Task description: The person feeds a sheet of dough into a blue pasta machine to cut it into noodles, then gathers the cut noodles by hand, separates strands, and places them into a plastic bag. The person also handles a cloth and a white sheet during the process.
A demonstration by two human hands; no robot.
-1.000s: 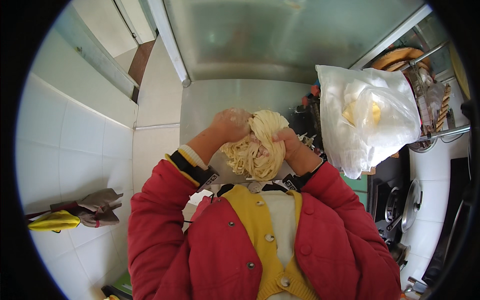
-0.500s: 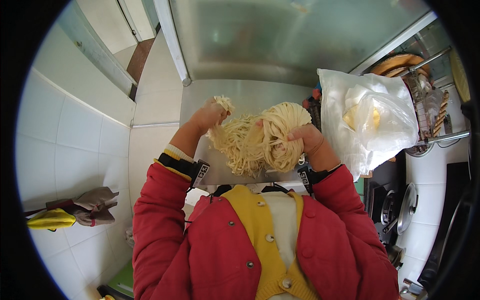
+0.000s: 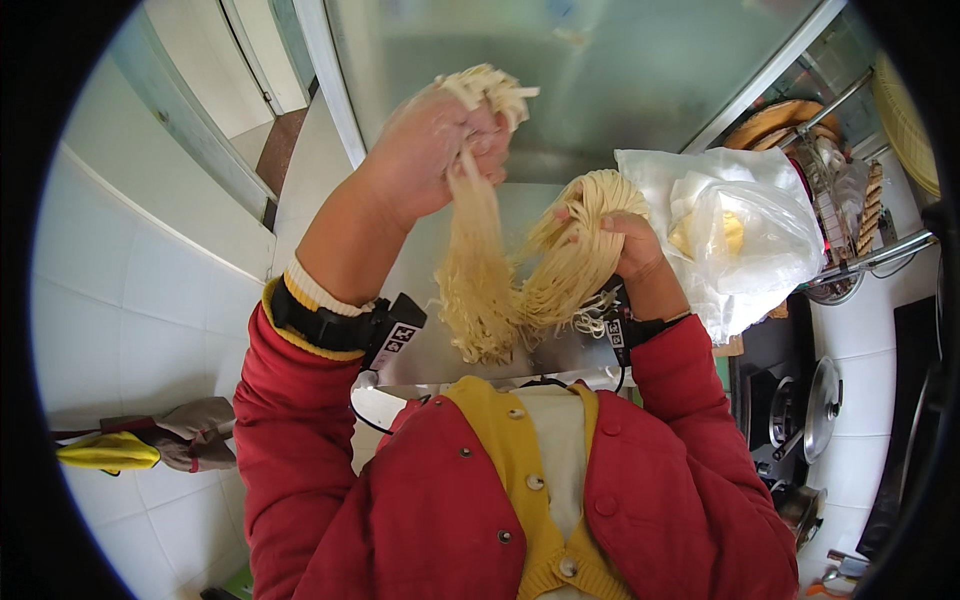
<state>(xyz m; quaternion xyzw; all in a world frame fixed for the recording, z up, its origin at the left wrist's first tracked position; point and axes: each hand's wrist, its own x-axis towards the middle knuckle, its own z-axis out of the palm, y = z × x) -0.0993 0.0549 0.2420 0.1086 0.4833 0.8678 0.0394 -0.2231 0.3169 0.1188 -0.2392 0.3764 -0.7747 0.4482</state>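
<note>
A long bundle of pale, flour-dusted noodles (image 3: pixel 475 265) is strung between my two hands above a metal tabletop (image 3: pixel 400 345). Raised high, my left hand (image 3: pixel 450 150) is closed around one end, with cut ends poking out over the fist. The strands drop from it, sag low near the tabletop and rise again toward my right hand (image 3: pixel 630 243). That hand is lower, gripping the other end, where the noodles loop over the fingers. Part of the right fingers is hidden behind the strands.
Right of the table lies a white plastic bag (image 3: pixel 770 265) with something yellowish inside. Beyond it stands a metal rack (image 3: pixel 890 255). A pot lid (image 3: pixel 822 410) is by the stove on the right. A frosted panel (image 3: pixel 580 80) rises behind the table. Cloths (image 3: pixel 190 437) hang at left.
My left hand has lifted high, drawing its end of the noodles upward so the strands now hang long. My right hand has risen slightly, still holding its end.
</note>
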